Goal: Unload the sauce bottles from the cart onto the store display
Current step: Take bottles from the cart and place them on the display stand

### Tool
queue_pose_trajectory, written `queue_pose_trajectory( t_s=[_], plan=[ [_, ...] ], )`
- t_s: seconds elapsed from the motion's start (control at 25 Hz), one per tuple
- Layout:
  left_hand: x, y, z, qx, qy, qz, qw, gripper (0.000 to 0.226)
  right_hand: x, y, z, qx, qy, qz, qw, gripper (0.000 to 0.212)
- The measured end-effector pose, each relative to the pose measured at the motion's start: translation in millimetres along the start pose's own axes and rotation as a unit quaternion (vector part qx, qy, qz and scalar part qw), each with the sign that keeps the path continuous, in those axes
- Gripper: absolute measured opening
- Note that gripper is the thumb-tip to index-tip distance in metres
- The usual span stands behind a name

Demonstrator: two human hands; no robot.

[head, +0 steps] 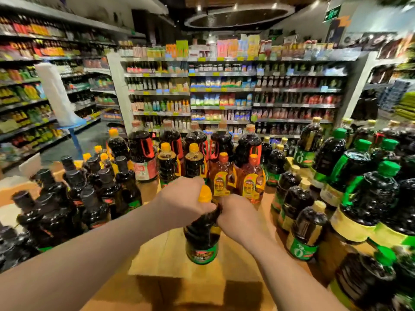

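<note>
Placing one sauce bottle (202, 234), yellow-capped and dark, held above the bare middle of the wooden tabletop (157, 261). Left hand (182, 203) grips its neck; right hand (238, 217) curls at the handle side. Recommend lowering it upright behind the amber bottles (238, 180), label forward, clear of neighbouring green-capped bottles (350, 176).

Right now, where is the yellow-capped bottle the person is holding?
Centre of the head view: yellow-capped bottle gripped by left hand and right hand, above the wooden display.
</note>
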State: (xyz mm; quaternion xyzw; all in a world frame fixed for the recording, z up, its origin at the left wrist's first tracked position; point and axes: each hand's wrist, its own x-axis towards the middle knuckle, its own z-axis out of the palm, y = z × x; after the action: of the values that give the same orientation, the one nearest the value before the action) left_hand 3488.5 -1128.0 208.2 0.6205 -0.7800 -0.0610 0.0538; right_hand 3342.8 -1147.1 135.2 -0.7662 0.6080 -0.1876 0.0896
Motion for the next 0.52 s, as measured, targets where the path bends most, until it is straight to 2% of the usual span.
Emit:
queue_pose_trajectory(
  t_s=[0.2,0.36,0.52],
  plan=[
    [68.9,-38.8,0.7,0.039,-0.024,-0.011,0.999,0.041,74.9,-14.3,26.7,-0.006,-0.031,0.044,0.999,0.006],
    [120.2,-57.8,10.1,0.037,-0.054,-0.059,0.996,0.042,125.4,-12.1,45.2,-0.02,-0.047,0.059,0.997,0.019],
    [150.9,-76.8,28.1,0.035,-0.034,-0.059,0.997,0.037,158.1,-9.6,59.6,-0.041,-0.077,0.073,0.994,0.025]
  ],
)
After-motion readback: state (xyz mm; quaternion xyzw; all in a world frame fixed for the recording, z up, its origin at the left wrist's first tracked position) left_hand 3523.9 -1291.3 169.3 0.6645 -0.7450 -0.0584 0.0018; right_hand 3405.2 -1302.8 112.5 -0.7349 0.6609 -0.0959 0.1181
